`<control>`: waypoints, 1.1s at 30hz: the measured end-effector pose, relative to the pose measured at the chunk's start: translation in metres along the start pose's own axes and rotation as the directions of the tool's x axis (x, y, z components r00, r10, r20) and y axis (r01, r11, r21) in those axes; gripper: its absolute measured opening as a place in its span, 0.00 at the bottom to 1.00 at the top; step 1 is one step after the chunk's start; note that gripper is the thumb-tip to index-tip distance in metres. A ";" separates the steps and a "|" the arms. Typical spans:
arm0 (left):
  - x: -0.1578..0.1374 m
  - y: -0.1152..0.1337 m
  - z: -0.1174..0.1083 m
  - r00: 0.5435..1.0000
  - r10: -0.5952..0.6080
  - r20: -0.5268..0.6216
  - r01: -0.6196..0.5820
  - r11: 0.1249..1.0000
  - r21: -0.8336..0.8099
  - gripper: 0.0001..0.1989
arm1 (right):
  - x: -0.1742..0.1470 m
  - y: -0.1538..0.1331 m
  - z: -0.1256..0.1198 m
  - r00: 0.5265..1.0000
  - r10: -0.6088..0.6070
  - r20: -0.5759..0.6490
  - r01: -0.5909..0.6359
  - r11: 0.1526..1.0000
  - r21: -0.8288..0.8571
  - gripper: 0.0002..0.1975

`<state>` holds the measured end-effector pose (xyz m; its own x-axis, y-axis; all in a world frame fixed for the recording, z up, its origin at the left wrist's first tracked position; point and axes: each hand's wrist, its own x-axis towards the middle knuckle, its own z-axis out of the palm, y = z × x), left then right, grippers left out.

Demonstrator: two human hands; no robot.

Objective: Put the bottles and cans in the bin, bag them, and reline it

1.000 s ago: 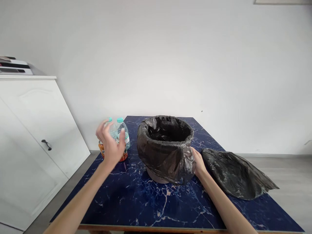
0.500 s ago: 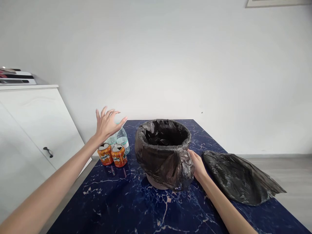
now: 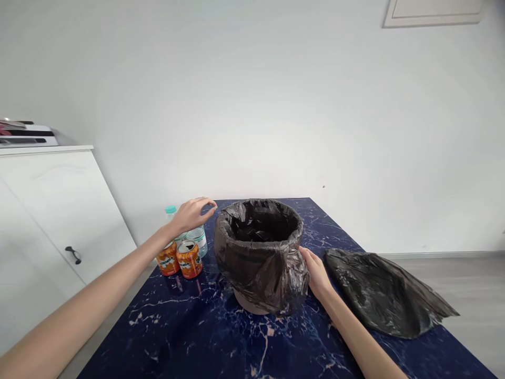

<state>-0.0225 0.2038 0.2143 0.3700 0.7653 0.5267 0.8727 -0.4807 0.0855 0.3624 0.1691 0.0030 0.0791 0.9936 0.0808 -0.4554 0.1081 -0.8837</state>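
Note:
My left hand (image 3: 192, 213) lies on top of a clear water bottle (image 3: 197, 238), with the fingers curled over its cap. A second bottle with a teal cap (image 3: 171, 210) stands just behind my wrist. Two orange drink cans (image 3: 189, 259) stand in front of the bottles. To the right is a round bin lined with a black bag (image 3: 258, 247). My right hand (image 3: 315, 269) rests flat against the bag on the bin's right side. A loose black bag (image 3: 389, 297) lies on the table to the right of that hand.
Everything stands on a dark blue marbled table (image 3: 205, 331). A white cabinet (image 3: 51, 210) with a dark handle stands at the left, with flat items stacked on top. A white wall is close behind the table.
My left hand, spread open above the bottles before, has come down and curled over the cap of the nearer bottle. My right hand has stayed on the bin's bag.

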 end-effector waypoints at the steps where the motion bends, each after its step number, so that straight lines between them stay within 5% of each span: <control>1: 0.001 0.004 0.001 0.999 -0.023 -0.023 0.023 0.999 -0.024 0.23 | 0.001 0.001 0.000 1.000 0.001 0.001 -0.001 1.000 0.002 0.22; 10: 0.012 0.022 0.009 0.910 -0.340 -0.238 0.285 0.929 -0.238 0.18 | 0.005 0.006 -0.005 1.000 0.008 0.005 -0.008 1.000 0.011 0.21; 21: 0.000 0.010 0.047 0.865 -0.493 -0.090 0.422 0.813 -0.401 0.25 | 0.004 0.004 -0.005 1.000 0.013 -0.002 -0.013 1.000 -0.003 0.22; 24: -0.002 0.018 0.047 0.881 -0.457 -0.122 0.349 0.802 -0.484 0.26 | 0.004 0.004 -0.005 1.000 0.009 0.000 -0.009 1.000 -0.015 0.22; 27: 0.005 0.031 0.030 0.862 -0.426 -0.276 0.211 0.796 -0.568 0.25 | 0.003 0.003 -0.004 1.000 -0.002 0.001 0.002 0.999 -0.040 0.23; 31: 0.028 0.051 -0.022 0.741 -0.418 -0.525 0.001 0.783 -0.622 0.25 | 0.007 -0.014 -0.001 0.997 -0.066 -0.030 0.064 0.995 -0.073 0.23; 33: 0.038 0.064 -0.054 0.689 -0.427 -0.585 -0.171 0.690 -0.704 0.25 | 0.014 -0.035 0.002 0.989 -0.134 -0.068 0.127 0.988 -0.090 0.21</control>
<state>0.0301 0.1785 0.2855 -0.3040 0.4823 0.8215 0.3144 -0.7633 0.5645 0.3775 0.1797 0.0362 0.1998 0.9656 0.1665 -0.3603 0.2304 -0.9039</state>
